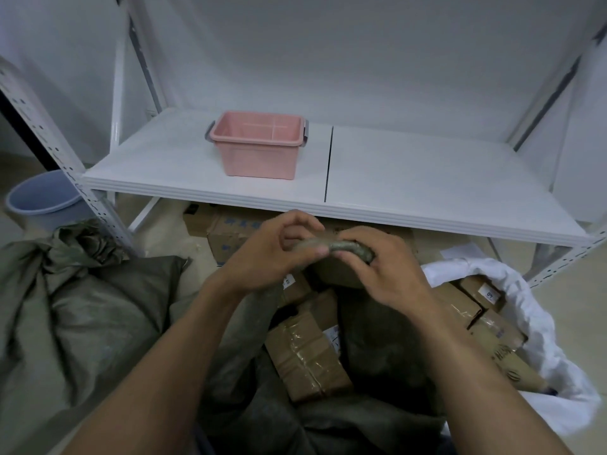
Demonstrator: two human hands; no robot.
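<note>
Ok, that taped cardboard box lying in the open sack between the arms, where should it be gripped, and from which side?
Probably across its long sides, coming down from above: the taped box lies broad face up, while the sack crowds its near end and another box sits at its far end. The left hand and right hand both hold the rolled rim, so free one first.

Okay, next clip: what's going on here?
A person is working at a grey-green sack, gripping its rolled-up rim with both hands. The left hand pinches one end and the right hand curls round the other. Taped cardboard parcels lie just below the hands, among the sack's folds. More boxes sit in a white bag to the right. A pink bin stands on the white shelf ahead, untouched.
</note>
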